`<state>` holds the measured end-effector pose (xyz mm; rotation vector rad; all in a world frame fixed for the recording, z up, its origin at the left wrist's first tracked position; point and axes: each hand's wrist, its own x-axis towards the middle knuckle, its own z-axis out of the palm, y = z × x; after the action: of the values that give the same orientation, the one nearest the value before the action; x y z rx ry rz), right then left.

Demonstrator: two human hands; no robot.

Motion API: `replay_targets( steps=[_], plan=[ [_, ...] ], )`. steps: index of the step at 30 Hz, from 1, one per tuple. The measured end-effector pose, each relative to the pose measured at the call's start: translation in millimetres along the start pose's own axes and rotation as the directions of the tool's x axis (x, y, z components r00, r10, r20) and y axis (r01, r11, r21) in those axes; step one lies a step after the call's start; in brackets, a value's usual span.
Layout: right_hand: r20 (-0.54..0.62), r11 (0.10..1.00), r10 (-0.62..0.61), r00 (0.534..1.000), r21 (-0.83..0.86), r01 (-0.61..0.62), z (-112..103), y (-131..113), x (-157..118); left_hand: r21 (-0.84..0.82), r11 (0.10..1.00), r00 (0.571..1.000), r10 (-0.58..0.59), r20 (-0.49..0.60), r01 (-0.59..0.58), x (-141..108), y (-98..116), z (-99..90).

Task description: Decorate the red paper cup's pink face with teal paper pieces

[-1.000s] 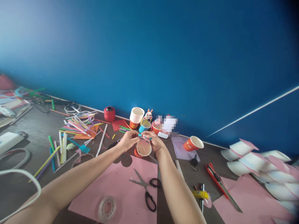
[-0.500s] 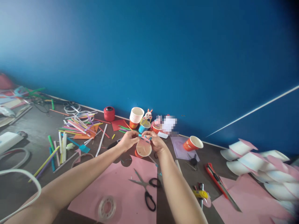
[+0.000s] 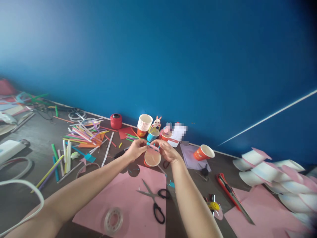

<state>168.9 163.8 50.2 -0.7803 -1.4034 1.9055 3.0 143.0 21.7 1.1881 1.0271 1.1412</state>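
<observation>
Your left hand point(image 3: 136, 149) pinching a small blue piece point(image 3: 148, 143), your right hand point(image 3: 167, 151) curved beside it, grip unclear, both at a paper cup point(image 3: 152, 160) toward the counter's point(image 3: 44, 132) back edge.

A plain, saturated blue wall point(image 3: 173, 66) fills the upper half, washed pale by soft light at upper left and deepening rightward. A thin white line point(image 3: 267, 118) slants up across its right side. Below, a dark grey-brown worktop point(image 3: 42, 132) runs along the wall.
</observation>
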Motion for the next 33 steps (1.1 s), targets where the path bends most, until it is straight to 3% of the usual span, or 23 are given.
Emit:
replay_targets(
  steps=[4, 9, 12, 25, 33],
  plan=[
    [-0.005, 0.984, -0.053, 0.999, -0.17, 0.051, 1, -3, -1, 0.0, 1.0, 1.0, 0.004, -0.005, -0.004, -1, 0, -0.6],
    [-0.176, 0.878, -0.148, 0.973, -0.477, 0.047, 8, -2, 4, 0.0, 1.0, 1.0, 0.003, 0.008, -0.003, -3, 1, -2.3],
    [-0.21, 0.821, -0.204, 0.956, -0.569, 0.049, 13, -2, 6, 0.025, 1.0, 1.0, -0.002, 0.004, 0.002, -4, 1, -3.5],
    [-0.201, 0.779, -0.257, 0.945, -0.622, 0.079, 16, -3, 4, -0.015, 0.999, 0.999, 0.053, 0.014, -0.053, -2, -1, -4.0],
    [-0.208, 0.767, -0.287, 0.935, -0.635, 0.093, 17, -2, 3, -0.022, 0.999, 1.0, 0.025, 0.007, -0.025, -2, 0, -3.3]
  ],
)
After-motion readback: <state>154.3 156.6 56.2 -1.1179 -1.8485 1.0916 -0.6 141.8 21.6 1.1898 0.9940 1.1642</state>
